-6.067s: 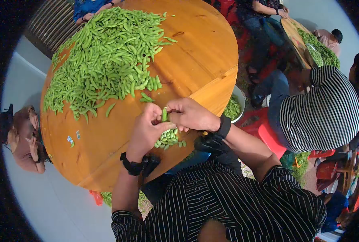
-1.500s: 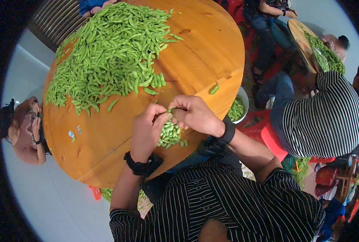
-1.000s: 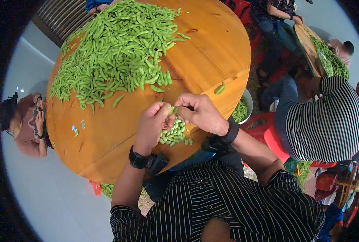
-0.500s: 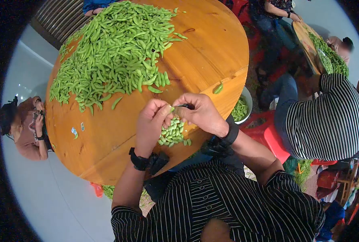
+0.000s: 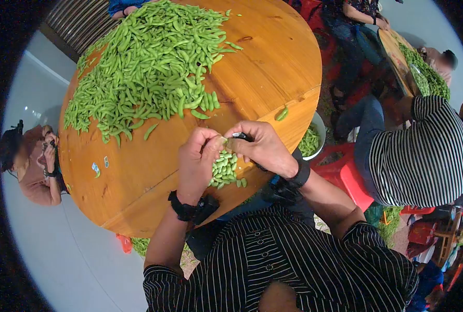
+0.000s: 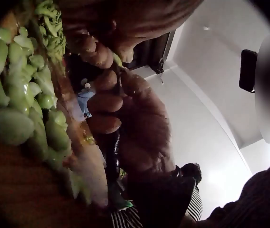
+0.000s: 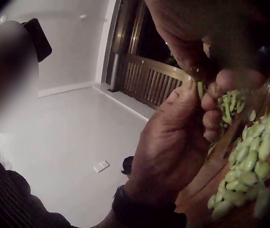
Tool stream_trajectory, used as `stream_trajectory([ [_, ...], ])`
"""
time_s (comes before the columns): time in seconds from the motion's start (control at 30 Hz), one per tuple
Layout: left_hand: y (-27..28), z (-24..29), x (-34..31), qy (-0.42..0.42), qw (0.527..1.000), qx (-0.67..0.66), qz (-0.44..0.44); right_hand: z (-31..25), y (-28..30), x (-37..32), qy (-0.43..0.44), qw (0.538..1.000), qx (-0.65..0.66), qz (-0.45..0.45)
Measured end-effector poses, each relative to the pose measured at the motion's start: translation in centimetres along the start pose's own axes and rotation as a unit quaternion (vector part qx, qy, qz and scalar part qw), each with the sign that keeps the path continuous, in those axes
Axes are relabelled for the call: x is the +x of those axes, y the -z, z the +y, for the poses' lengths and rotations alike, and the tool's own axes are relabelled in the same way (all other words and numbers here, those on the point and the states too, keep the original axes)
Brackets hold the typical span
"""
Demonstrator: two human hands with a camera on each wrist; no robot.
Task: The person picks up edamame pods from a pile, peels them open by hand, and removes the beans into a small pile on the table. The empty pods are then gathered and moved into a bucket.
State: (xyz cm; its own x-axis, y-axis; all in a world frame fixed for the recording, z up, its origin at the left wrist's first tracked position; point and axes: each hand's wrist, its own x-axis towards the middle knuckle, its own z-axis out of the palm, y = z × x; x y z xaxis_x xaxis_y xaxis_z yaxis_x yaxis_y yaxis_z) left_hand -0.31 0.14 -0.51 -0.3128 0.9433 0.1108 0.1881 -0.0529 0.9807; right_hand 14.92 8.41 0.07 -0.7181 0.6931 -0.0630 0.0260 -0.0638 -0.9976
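Note:
In the head view, the left hand (image 5: 196, 158) and right hand (image 5: 265, 148) meet over the near edge of the table. Their fingertips pinch a small green pod (image 7: 200, 89), seen between them in the right wrist view and also in the left wrist view as a green tip (image 6: 117, 59). A dark object (image 5: 244, 137) shows within the right hand; what it is cannot be told. Shelled pale green beans (image 5: 223, 170) lie in a small heap just below the fingers. Farther back, a large pile of green pods (image 5: 143, 73) covers much of the round wooden table (image 5: 262, 57).
One loose pod (image 5: 281, 113) lies right of the hands. Beyond the table's right edge stand a white bucket (image 5: 314, 136) with green matter in it and a red stool (image 5: 346, 171), where a person in a striped shirt (image 5: 421, 151) sits. Another person (image 5: 36, 166) is at the left.
Compared with the oldest frame, the loose pod at the right has appeared and the larger pod between the hands is gone. Lately the fingers have shifted slightly and more of the dark object shows.

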Motion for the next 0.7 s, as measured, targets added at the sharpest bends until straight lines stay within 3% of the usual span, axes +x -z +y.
stream_trajectory([
  [0.2, -0.2, -0.1, 0.0, -0.023, 1.0, -0.018, -0.008, -0.2, -0.2, 0.3, -0.014, 1.0, -0.003, 0.008],
  [0.27, 0.2, -0.4, 0.4, 0.08, 0.986, -0.141, -0.04, 0.0, -0.2, 0.4, -0.014, 1.0, 0.017, 0.008],
  [0.4, 0.6, -0.2, 0.5, 0.14, 0.971, -0.178, -0.075, 0.4, -0.2, 0.7, -0.015, 0.998, 0.052, 0.01],
  [0.47, 0.0, -0.4, 0.3, 0.051, 0.996, -0.068, -0.039, 0.2, 0.1, 0.7, -0.029, 0.999, 0.043, 0.01],
  [0.5, 0.0, -0.6, 0.3, 0.051, 0.996, -0.068, -0.04, 0.1, 0.2, 0.7, -0.045, 0.998, 0.034, 0.011],
  [0.57, 0.0, -1.0, 0.3, -0.059, 0.997, 0.027, -0.03, -0.1, 0.2, 0.6, -0.042, 0.999, 0.014, 0.011],
  [0.7, 0.3, 0.1, 0.1, -0.067, 0.994, 0.09, -0.019, 0.1, -0.1, 0.7, -0.02, 0.999, -0.022, 0.028],
])
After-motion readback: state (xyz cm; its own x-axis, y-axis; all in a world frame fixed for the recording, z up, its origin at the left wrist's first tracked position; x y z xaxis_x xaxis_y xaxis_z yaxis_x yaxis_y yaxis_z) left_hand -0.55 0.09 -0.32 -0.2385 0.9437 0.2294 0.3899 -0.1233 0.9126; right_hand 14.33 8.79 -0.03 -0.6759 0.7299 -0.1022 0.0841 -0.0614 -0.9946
